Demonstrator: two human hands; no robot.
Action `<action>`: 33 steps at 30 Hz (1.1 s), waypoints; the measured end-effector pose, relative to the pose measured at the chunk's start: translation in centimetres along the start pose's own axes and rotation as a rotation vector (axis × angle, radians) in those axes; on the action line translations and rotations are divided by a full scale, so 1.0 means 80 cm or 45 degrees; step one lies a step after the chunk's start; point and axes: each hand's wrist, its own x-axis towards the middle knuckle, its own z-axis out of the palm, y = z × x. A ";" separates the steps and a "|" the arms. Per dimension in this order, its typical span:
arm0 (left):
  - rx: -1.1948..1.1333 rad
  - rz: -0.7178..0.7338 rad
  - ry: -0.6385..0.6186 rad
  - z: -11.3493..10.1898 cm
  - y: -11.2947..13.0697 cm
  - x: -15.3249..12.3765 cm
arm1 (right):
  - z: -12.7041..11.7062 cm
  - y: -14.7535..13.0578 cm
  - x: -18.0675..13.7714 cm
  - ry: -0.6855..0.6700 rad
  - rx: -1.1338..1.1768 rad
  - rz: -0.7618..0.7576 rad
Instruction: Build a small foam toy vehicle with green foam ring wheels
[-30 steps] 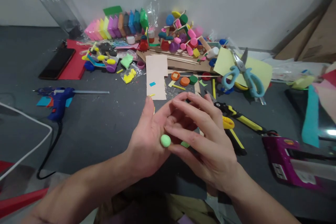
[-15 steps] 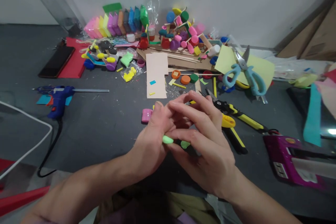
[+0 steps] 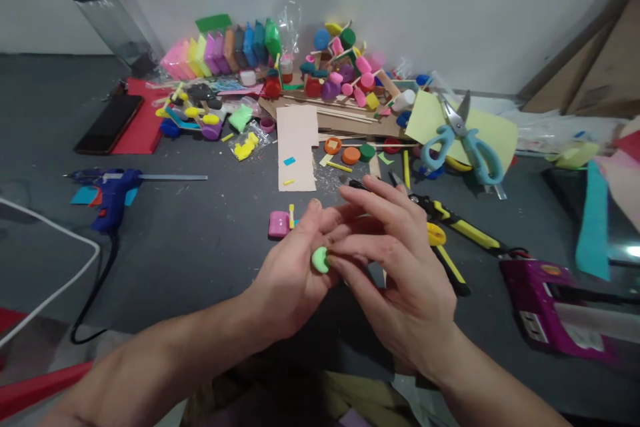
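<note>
Green lump [image 3: 319, 260], pinched at its edge
The right hand [image 3: 410, 273] grips it; the left hand [image 3: 290, 280], loosely cupped, supports it.

A green lump [image 3: 319, 260] (crescent-like) sits between left hand [image 3: 286, 277] and right fingertips [image 3: 337, 264].

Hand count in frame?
2. Left hand: below center, green lump against its palm. Right hand: just right of it, thumb side at the lump. No other hands show; some fingers are partly hidden.
</note>
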 end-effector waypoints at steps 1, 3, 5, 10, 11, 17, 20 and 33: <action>-0.037 -0.044 0.031 0.000 0.001 0.001 | -0.002 0.001 0.000 0.002 -0.004 -0.025; -0.111 -0.104 0.082 0.001 0.004 0.003 | -0.004 0.001 -0.001 -0.012 -0.038 -0.111; -0.172 -0.121 0.118 0.002 0.008 0.005 | -0.006 0.002 -0.001 -0.049 -0.105 -0.208; -0.182 -0.110 0.191 0.004 0.011 0.004 | -0.004 0.005 -0.004 -0.098 -0.275 -0.294; -0.172 -0.108 0.184 0.004 0.010 0.003 | -0.003 0.006 -0.006 -0.099 -0.281 -0.305; -0.130 -0.107 0.102 0.004 0.006 0.001 | 0.001 0.008 -0.012 -0.091 -0.333 -0.371; -0.153 -0.175 0.084 0.004 0.007 0.002 | 0.002 0.010 -0.010 -0.090 -0.318 -0.377; -0.029 -0.012 0.094 0.006 0.001 0.003 | -0.005 0.007 0.003 -0.139 -0.037 -0.206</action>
